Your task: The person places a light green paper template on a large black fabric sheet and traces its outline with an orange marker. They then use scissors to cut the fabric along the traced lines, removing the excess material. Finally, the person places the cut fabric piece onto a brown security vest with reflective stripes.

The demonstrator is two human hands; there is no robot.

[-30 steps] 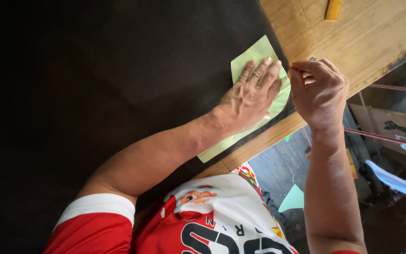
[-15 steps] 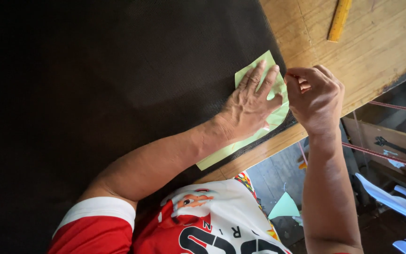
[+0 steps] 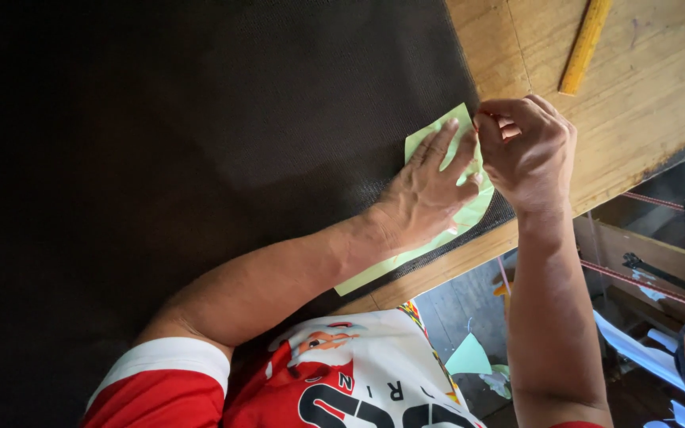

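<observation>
The right hand [image 3: 526,150] has crept along the pale green paper pattern [image 3: 445,214] toward its far corner at the black sheet's [image 3: 200,158] edge, fingers pinched around something small I cannot make out. The left hand [image 3: 430,190] stays flat, fingers spread, pinning the pattern near the worktop's [image 3: 644,119] near edge, so the work is advancing around its outline.

One pale green paper template [image 3: 438,238], one black textured sheet [image 3: 239,158], one yellow ruler [image 3: 585,46], two hands.
</observation>
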